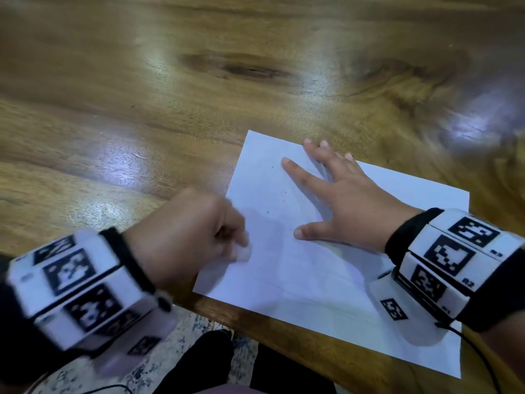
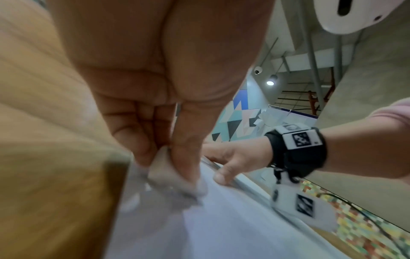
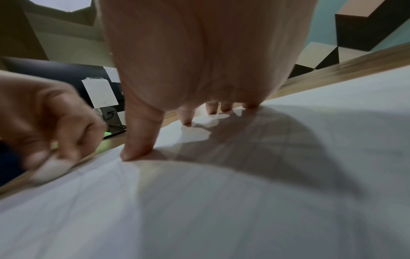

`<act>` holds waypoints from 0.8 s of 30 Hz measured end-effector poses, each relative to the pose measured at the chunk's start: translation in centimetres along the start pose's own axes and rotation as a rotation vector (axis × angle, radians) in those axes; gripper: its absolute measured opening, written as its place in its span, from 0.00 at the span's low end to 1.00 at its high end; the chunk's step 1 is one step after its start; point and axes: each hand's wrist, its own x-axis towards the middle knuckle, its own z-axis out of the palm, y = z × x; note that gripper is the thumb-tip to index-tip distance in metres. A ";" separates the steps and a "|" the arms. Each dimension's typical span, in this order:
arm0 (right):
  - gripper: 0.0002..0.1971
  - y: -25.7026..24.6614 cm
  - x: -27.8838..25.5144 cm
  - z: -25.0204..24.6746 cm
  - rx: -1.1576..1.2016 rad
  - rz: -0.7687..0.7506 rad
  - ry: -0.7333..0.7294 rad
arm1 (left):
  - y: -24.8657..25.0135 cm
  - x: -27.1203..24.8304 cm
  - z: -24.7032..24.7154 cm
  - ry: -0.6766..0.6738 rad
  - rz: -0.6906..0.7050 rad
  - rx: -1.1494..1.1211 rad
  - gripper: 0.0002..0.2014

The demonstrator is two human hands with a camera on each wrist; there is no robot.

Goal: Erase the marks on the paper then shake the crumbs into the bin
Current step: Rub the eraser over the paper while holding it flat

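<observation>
A white sheet of paper (image 1: 326, 274) lies on the wooden table (image 1: 170, 109) at its near edge, with a few tiny dark specks near its upper middle. My left hand (image 1: 196, 237) pinches a small white eraser (image 1: 243, 253) against the paper's left edge; the hand is blurred. The eraser (image 2: 164, 173) shows between thumb and fingers in the left wrist view, and again as the eraser (image 3: 50, 170) in the right wrist view. My right hand (image 1: 338, 203) lies flat with spread fingers (image 3: 142, 140) on the paper (image 3: 221, 210). No bin is in view.
The table's near edge (image 1: 227, 311) runs just below the paper's lower left corner. Under it I see patterned floor and dark trousers (image 1: 204, 362). A thin black cable (image 1: 483, 362) trails from the right wrist band over the paper's corner.
</observation>
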 end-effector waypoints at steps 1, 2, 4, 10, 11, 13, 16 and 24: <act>0.49 0.0 0.0 0.0 -0.001 0.000 0.001 | 0.4 1.1 -0.3 0.068 0.013 0.015 0.05; 0.49 -0.1 0.0 0.0 -0.002 0.001 0.003 | 0.9 2.4 -0.6 0.128 0.020 0.033 0.05; 0.49 -0.1 0.0 0.0 -0.001 0.000 0.005 | 1.4 3.9 -0.6 0.181 0.024 0.075 0.05; 0.49 0.1 0.0 0.0 0.004 -0.001 0.000 | -0.1 -0.4 1.0 -0.119 0.059 0.009 0.10; 0.49 0.1 0.0 0.0 0.000 -0.001 0.001 | -0.2 -0.2 0.9 -0.111 0.044 0.003 0.09; 0.49 0.0 0.0 0.0 -0.003 -0.002 0.001 | 0.0 1.4 0.2 0.031 0.028 0.034 0.04; 0.49 0.0 -0.1 -0.1 0.012 -0.001 -0.003 | 0.3 3.1 -0.4 0.183 0.028 0.041 0.05; 0.49 0.0 0.0 -0.1 -0.004 -0.002 -0.002 | -0.1 0.7 0.4 -0.030 0.030 0.035 0.03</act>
